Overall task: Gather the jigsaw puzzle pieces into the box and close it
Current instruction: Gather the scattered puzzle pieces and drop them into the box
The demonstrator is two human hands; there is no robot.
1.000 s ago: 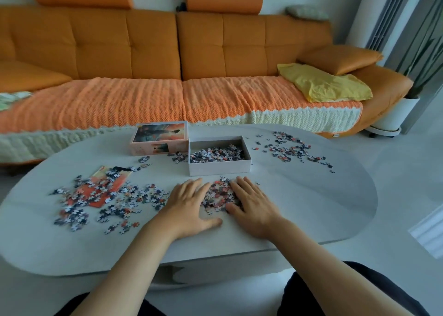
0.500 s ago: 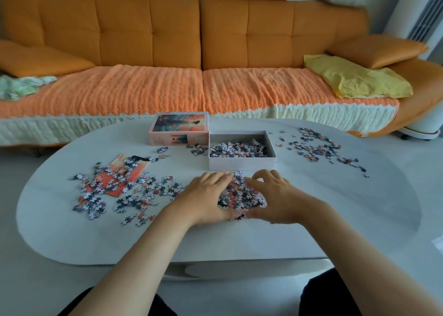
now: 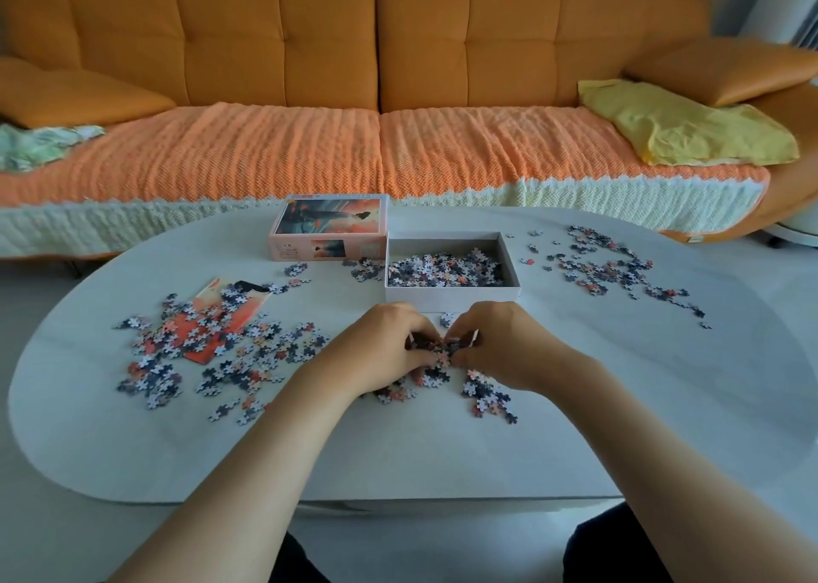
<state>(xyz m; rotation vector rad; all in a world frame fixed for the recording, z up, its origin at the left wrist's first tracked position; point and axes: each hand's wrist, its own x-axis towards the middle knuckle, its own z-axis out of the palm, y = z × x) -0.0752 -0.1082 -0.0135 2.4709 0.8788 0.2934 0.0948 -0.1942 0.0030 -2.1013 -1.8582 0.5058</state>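
While the left hand [image 3: 385, 348] and right hand [image 3: 500, 343] curl around a clump of puzzle pieces [image 3: 436, 354], the open box [image 3: 451, 295] at their 12 o'clock holds a shallow heap more, with its lid [image 3: 329, 228] at the box's 9 o'clock.

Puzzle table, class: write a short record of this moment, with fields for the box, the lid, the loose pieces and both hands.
box: open, partly filled with pieces
lid: picture side up, just left of the box
left pile: spread over an orange sheet
right scatter: right of the box
middle heap: just in front of the box
left hand: curled round the middle heap
right hand: curled round the middle heap
stage: box not yet closed
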